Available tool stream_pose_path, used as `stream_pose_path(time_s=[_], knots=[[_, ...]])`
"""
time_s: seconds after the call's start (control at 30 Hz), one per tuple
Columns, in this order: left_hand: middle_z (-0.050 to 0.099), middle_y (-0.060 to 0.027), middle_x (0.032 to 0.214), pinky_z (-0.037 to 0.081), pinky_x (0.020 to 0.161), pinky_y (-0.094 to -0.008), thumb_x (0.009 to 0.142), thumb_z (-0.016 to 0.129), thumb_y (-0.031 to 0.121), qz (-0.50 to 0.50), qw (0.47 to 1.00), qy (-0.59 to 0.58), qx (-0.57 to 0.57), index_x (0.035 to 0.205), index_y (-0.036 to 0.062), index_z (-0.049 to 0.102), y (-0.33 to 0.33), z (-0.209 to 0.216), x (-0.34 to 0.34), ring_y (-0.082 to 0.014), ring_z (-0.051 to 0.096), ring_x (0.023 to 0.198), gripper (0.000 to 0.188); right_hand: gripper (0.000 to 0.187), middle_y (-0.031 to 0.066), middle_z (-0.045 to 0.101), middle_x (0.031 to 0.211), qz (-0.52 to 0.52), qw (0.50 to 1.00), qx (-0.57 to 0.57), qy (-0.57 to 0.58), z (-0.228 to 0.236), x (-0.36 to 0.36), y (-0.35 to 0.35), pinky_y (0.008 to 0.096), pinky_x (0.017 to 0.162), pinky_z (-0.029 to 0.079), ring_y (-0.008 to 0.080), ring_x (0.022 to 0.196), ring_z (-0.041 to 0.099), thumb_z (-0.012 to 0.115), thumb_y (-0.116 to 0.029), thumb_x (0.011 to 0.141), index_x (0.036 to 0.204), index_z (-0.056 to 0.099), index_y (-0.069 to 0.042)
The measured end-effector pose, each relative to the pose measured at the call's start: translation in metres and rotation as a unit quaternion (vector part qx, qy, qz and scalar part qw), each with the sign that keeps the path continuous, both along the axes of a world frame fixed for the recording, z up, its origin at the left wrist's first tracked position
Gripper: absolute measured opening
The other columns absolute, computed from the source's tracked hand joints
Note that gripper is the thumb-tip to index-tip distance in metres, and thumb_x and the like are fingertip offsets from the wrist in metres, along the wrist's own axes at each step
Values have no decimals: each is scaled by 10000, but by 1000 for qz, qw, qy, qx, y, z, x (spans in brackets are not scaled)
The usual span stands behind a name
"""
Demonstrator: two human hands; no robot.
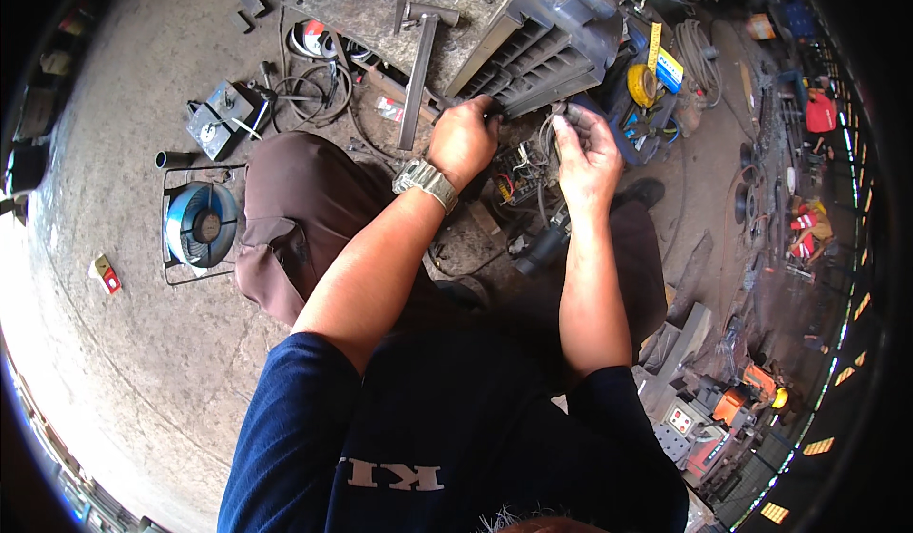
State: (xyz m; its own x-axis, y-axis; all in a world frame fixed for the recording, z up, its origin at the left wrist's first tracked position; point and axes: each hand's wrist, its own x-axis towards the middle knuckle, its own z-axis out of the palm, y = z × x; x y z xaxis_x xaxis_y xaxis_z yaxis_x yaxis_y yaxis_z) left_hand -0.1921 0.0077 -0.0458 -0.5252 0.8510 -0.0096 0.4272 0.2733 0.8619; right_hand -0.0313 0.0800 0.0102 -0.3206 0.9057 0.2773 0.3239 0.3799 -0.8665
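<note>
the grey machine housing (547, 43) with ribbed vents lies tilted against the near edge of the metal workbench (380, 10) at the top of the view, its lower end hanging over a tangle of exposed wiring (523, 157) on the floor.

far left on the concrete floor (124, 343) a small red and white box (105, 273) lies by itself. beside it a blue spool of wire (200, 224) sits in a black wire frame, with a short black tube (171, 159) just above it and a grey metal block with fittings (221, 119) further up. coiled cables (319, 81) lie under the workbench edge, and a steel bar (417, 81) leans down from the bench.

the person's knee in brown trousers (304, 210) rises between spool and arms. the left hand (463, 138), with a metal wristwatch (425, 183) on the wrist, is closed around the lower edge of the housing. just right of it the right hand (585, 153) has its fingers pinched together on a thin bundle of wires coming out beneath the housing. a black cylindrical part (542, 246) lies on the floor between the forearms.

further right, a yellow tape roll (642, 84) and a yellow and blue tool (666, 65) lie beside the housing, with a coiled hose (699, 58) beyond. at the lower right stand orange and grey machines (723, 409).
</note>
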Motion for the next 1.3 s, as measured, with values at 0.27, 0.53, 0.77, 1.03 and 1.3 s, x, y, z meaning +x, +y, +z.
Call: stream_pose_path(time_s=[0.27, 0.53, 0.77, 1.03, 1.3], knots=[[742, -194, 1010, 565, 838, -502, 942, 686, 225, -17, 998, 43, 47, 1058, 72, 732, 2, -2, -5, -421, 702, 956, 198, 209, 35, 726, 897, -2, 999, 33, -17, 4, 11, 7, 267, 716, 533, 94, 756, 639, 803, -70, 896, 1086, 745, -4], [698, -178, 1052, 566, 805, -511, 939, 659, 198, -48, 993, 93, 61, 1088, 65, 650, 0, -8, -5, -422, 689, 936, 201, 214, 3, 712, 987, 22, 997, 35, -72, 4, 20, 9, 214, 797, 520, 53, 859, 628, 743, -54, 965, 1166, 712, 12], [683, -168, 1016, 561, 784, -508, 918, 686, 209, -57, 992, 95, 56, 1086, 66, 640, -10, -5, -8, -418, 683, 913, 226, 195, 94, 745, 989, 8, 996, 57, -75, 4, 18, 1, 300, 798, 549, 165, 864, 699, 762, -73, 922, 1107, 741, -16], [685, -189, 988, 561, 778, -498, 867, 720, 184, -40, 993, 86, 65, 1070, 42, 637, -40, 4, -2, -425, 685, 904, 261, 182, 110, 747, 1007, 16, 992, 99, -75, 8, 28, -31, 310, 816, 563, 187, 918, 725, 738, -35, 924, 1104, 736, -9], [690, -210, 830, 547, 687, -408, 865, 712, 106, -39, 990, 25, 133, 942, -21, 665, -75, 44, 7, -358, 689, 729, 156, 262, 164, 734, 1123, 145, 983, 60, -100, -1, 53, -89, 357, 884, 574, 297, 1029, 733, 739, -77, 937, 1193, 723, -23]])
